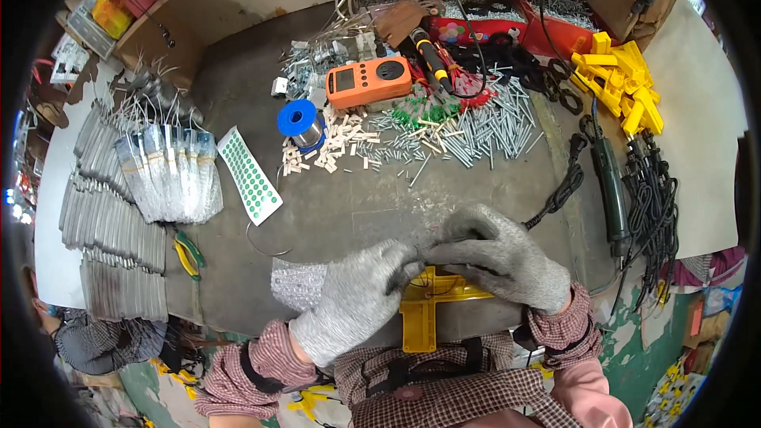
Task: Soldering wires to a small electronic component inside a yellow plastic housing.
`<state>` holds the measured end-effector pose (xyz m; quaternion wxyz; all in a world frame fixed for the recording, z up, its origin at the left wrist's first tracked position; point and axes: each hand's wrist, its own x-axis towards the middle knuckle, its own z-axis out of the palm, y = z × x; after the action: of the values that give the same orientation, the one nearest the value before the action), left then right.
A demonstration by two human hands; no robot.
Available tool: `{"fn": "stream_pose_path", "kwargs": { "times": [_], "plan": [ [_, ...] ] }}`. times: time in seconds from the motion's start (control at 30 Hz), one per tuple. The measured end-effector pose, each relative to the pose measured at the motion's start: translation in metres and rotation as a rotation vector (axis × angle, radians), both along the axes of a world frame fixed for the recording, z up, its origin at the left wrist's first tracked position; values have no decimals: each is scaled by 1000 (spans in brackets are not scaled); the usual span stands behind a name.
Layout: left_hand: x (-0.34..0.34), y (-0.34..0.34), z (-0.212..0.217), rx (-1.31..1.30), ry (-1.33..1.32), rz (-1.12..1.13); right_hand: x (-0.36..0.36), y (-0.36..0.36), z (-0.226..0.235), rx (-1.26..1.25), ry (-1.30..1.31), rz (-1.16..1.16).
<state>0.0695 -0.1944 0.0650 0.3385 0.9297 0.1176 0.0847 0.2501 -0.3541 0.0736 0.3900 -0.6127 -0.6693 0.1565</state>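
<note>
Orange meter point(369, 83): lies on its back amid loose parts at the far side of a worker's bench
Left hand point(353, 293): grey-gloved, on the worker's side of the meter, fingers curled inward; whether it grips anything cannot be told
Right hand point(507, 257): gloved alike, on the worker's side of the meter and to its right, thumb and fingers bent together; anything pinched between the fingertips is hidden
Yellow housing point(418, 329): an open plastic piece partly beneath the gloves, well toward the worker from the meter
Blue spool point(297, 116): stands just left of the meter
Silver screws point(503, 123): spread to the right of the meter
Green-dotted sheet point(250, 178): left of the meter, toward the worker
Pliers point(189, 256): yellow-and-green-handled, left of the meter, nearer the worker than the sheet
Yellow pieces point(622, 83): heaped well to the meter's right
</note>
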Motion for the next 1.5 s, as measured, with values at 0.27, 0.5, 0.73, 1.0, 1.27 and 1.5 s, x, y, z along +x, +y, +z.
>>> {"fn": "stream_pose_path", "kwargs": {
  "times": [0.27, 0.5, 0.73, 1.0, 1.27, 1.5],
  "plan": [
    [12, -4, -13, -139, 129, 125, 0, -18, -13, -185, 409, -54],
    [1, -27, 36, 111, 34, -38, 6, -19, -39, -247, -210, -79],
    [-4, -33, 4, -782, -71, 280, -7, -10, -22, -272, 524, -91],
    [-5, -23, 14, -870, 105, 412, -19, -4, -24, -257, 573, -17],
    [-7, -2, 31, -303, -208, 103, -19, -3, -25, -278, 501, -85],
    [3, -1, 47, 536, 204, -291, -22, 0, -24, -161, 438, -105]
  ]
}}
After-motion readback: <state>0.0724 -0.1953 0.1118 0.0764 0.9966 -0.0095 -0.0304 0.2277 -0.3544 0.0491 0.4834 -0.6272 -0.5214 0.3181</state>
